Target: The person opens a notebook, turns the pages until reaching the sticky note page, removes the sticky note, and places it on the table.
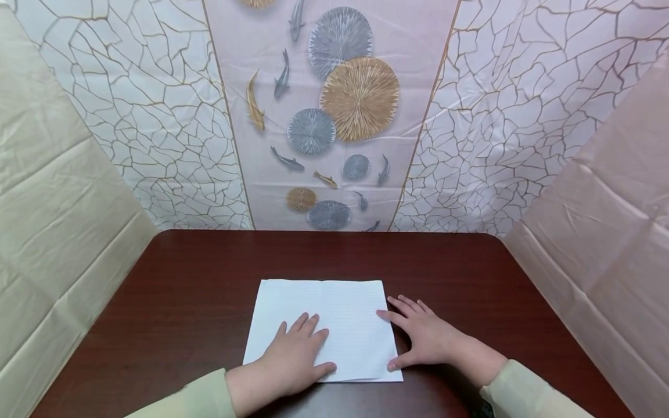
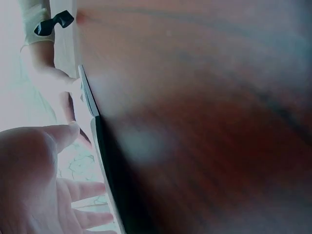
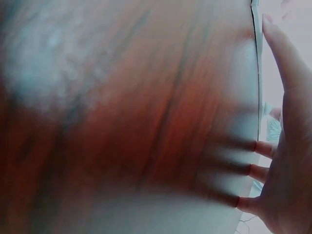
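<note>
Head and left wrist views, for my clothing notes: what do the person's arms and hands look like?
The left sleeve and right sleeve are pale green. The left hand and right hand are bare, no gloves or rings showing. A small black device sits at the right sleeve.

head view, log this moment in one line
lined paper: on table | left hand: resting on it | right hand: at its right edge

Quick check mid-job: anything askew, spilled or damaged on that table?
One small thing: at the near right corner of the lined notebook, the page edges sit slightly out of line, so the top page doesn't look flush. No spill shows on the dark wood-grain table.
</note>
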Tool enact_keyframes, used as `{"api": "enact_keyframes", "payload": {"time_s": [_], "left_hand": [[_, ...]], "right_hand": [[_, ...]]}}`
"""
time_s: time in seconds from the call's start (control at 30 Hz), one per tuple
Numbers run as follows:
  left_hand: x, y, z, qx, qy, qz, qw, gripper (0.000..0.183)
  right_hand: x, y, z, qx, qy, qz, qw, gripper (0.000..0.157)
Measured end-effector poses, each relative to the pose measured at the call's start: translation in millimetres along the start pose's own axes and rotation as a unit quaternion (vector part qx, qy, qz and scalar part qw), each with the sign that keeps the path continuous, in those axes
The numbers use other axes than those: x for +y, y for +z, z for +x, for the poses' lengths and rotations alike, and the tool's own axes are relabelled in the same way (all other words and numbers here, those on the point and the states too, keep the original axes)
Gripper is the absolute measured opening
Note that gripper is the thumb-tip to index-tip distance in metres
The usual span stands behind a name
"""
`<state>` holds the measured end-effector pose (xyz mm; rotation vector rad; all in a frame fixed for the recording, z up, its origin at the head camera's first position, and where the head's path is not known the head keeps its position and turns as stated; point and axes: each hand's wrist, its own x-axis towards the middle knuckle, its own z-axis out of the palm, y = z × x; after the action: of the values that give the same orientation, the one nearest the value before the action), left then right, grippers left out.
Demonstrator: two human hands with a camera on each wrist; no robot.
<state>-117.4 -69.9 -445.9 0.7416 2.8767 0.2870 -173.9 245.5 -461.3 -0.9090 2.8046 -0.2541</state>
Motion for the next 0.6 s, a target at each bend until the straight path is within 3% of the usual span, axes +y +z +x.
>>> {"api": "enact_keyframes", "payload": {"time_s": [0.2, 0.3, 0.4, 0.47, 0.6], "left_hand": [[9.0, -3.3, -0.5, 0.052, 0.053, 0.046, 0.9962, 0.059], [13.9, -4.0, 1.1, 0.072, 0.095, 0.083, 0.9894, 0.054], [18.4, -4.3, 2.4, 0.102, 0.15, 0.141, 0.9733, 0.048], [21.2, -3.6, 3.8, 0.123, 0.185, 0.184, 0.9575, 0.045], [28.6, -4.2, 6.9, 0.138, 0.226, 0.233, 0.9357, 0.042]], "right_hand": [[-0.7, 0.1, 0.3, 0.005, 0.004, -0.001, 1.0, 0.108], [-1.1, 0.0, 0.5, 0.008, 0.005, 0.0, 1.0, 0.107], [-1.4, 0.1, 1.3, 0.01, 0.006, 0.0, 1.0, 0.106], [-1.7, 0.1, 2.0, 0.009, 0.007, -0.001, 1.0, 0.106], [-2.6, 0.1, 3.2, 0.01, 0.01, -0.003, 1.0, 0.105]]}}
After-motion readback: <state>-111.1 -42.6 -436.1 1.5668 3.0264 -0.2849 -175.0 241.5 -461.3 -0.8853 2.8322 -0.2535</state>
